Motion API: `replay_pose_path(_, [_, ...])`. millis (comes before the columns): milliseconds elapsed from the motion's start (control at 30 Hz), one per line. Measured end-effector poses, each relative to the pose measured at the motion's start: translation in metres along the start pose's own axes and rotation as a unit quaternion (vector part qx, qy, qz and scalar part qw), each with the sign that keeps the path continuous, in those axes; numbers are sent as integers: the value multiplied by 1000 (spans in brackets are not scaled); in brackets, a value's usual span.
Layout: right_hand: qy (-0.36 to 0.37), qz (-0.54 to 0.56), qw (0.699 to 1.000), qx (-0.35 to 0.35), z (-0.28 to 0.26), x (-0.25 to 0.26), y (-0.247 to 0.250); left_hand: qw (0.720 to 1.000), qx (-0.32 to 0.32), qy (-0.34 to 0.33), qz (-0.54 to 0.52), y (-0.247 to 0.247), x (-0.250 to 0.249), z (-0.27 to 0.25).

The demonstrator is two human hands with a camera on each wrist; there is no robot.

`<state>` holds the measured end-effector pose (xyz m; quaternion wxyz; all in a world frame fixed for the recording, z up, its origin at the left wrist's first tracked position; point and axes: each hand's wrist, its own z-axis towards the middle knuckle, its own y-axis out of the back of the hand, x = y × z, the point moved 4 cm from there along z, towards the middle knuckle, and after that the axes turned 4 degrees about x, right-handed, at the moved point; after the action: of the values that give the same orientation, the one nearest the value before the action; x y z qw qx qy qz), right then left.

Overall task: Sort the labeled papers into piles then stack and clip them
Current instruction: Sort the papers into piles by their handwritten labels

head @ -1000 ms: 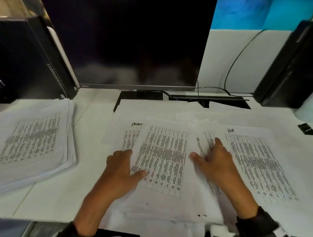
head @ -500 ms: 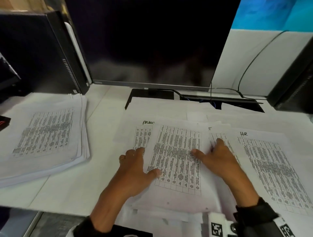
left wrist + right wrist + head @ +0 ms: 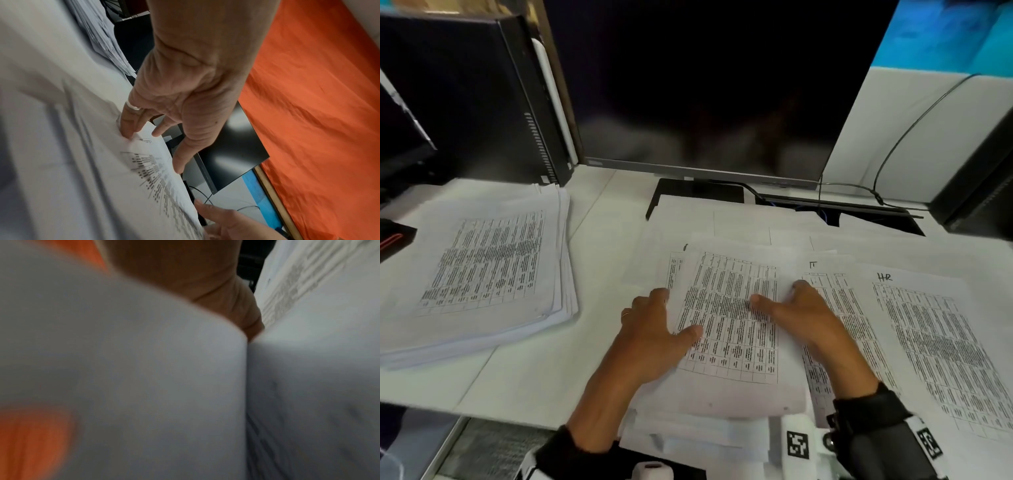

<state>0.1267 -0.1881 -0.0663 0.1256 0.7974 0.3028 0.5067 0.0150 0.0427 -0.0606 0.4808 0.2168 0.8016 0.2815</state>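
Both hands on the middle printed sheet (image 3: 726,318), topping a loose pile at the white desk's (image 3: 524,380) near edge. Left hand (image 3: 650,329): fingers curled at its left edge, thumb flat on the print. Right hand (image 3: 801,315): thumb spread onto the sheet, fingers hidden. Sheets marked IT (image 3: 813,264) and HR (image 3: 885,277) to the right; thick stack (image 3: 482,267) well apart, left.
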Motion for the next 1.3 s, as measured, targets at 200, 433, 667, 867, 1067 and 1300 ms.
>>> replay_pose_path(200, [98,61,993,23,-5,11,-24,1000,-2,2,-28,4,9,5])
replay_pose_path(433, [233,210,949,-24,-61,16,43,987,-30,-60,-147,18,-11,-1])
replay_pose_path(667, [353,295,885,-78,-87,56,110,931,-41,-267,-244,20,-129,-21])
replay_pose_path(867, [450,287,835,-133,-85,70,157,897,-82,-336,-276,37,-175,-22])
replay_pose_path(1067, [335,205,915,-97,-43,8,129,927,-37,-267,-262,-3,-155,-4])
replay_pose_path(1300, [281,261,904,-189,-42,-45,203,979,36,-148,-137,-57,-97,3])
